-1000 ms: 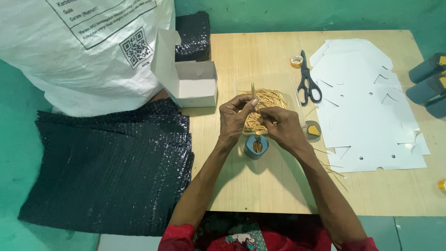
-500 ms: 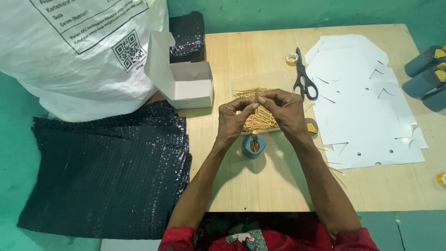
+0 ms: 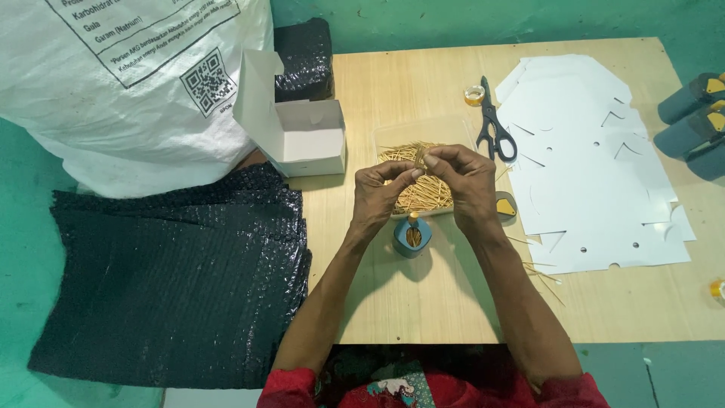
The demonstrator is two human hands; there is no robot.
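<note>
Now, reading left to right from the clear tray (image 3: 393,134) of thin wooden sticks (image 3: 423,193) at mid-table: far left of it lies a stack of black bubble-wrap sheets (image 3: 174,279), with a big white printed sack (image 3: 113,83) above them. Just left of the tray stands an open white cardboard box (image 3: 302,136), its lid tipped up. Your left hand (image 3: 381,198) hovers over the tray's near left corner, thumb and forefinger pinched on a small bundle of sticks (image 3: 419,157). Your right hand (image 3: 464,185) meets it from the tray's right side, fingertips closed on the same bundle, so both hands grip it just above the tray. Just below the tray, between your wrists, sits a small blue container (image 3: 411,236) with an orange-capped piece in it. Right of the tray lie black-handled scissors (image 3: 495,128), then white die-cut card sheets (image 3: 589,159). Far right, 3 blue containers (image 3: 691,121) lie at the table edge.
</note>
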